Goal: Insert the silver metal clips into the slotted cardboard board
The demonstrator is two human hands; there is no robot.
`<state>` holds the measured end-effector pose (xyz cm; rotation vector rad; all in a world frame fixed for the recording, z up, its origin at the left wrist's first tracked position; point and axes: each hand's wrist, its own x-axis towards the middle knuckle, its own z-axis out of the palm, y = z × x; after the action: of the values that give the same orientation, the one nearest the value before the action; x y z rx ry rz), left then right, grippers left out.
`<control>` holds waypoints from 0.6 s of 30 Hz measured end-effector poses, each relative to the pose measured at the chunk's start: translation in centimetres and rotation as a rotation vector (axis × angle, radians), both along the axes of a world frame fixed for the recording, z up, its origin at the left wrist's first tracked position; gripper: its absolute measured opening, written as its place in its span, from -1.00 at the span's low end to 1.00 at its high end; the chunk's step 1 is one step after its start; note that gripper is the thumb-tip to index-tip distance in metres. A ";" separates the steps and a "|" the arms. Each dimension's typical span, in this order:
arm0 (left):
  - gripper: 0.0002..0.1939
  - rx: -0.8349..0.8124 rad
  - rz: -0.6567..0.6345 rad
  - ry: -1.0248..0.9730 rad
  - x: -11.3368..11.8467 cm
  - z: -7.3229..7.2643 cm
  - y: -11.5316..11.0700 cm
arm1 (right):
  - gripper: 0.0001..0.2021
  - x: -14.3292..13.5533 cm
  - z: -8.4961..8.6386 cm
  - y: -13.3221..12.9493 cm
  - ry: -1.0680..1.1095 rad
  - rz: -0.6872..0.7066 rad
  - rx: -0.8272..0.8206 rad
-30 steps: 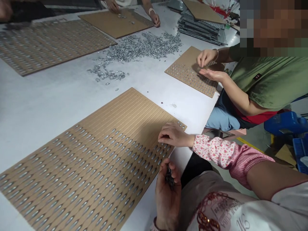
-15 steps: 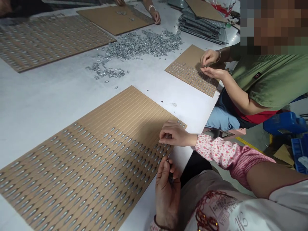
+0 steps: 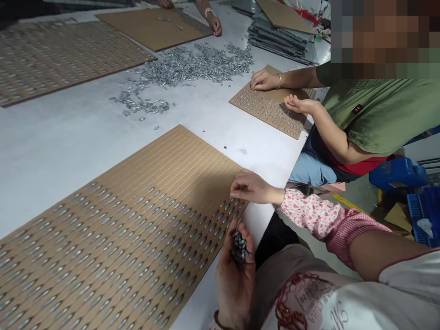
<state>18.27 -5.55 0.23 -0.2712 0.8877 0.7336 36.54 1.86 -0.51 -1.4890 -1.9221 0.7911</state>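
Observation:
A grooved brown board [image 3: 185, 151] lies on the table before me. Rows of small spindle-shaped metal pieces [image 3: 142, 270] sit in its grooves, while the far part shows bare grooves. My left hand [image 3: 235, 284] is cupped palm up beside the board's near edge, its fingers curled round a small heap of the same metal pieces [image 3: 239, 245]. Over the board's right corner, my right hand [image 3: 250, 187] is closed in a pinch, a metal piece at its fingertips, close to the last filled grooves. Its fingers partly hide that piece.
A large loose heap of metal pieces [image 3: 199, 64] lies mid-table. A co-worker in a green shirt has both hands over a smaller board [image 3: 261, 103] at right. Other boards [image 3: 75, 59] and stacked grey plates [image 3: 278, 39] stand farther back. Another person's hand [image 3: 216, 26] rests at the far side.
My left thumb has moved aside and the fingers have loosened, baring the heap in the palm. My right hand stays by the corner. One co-worker's hand has reached left across their board.

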 end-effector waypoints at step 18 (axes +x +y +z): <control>-0.62 -0.141 0.063 0.047 0.3 0.9 0.7 | -0.79 -0.4 -1.1 0.7 -0.338 -0.102 0.066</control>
<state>18.62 -4.82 1.13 -0.4096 0.9806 0.7390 36.19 2.59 -1.62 -1.7520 -2.0681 0.4477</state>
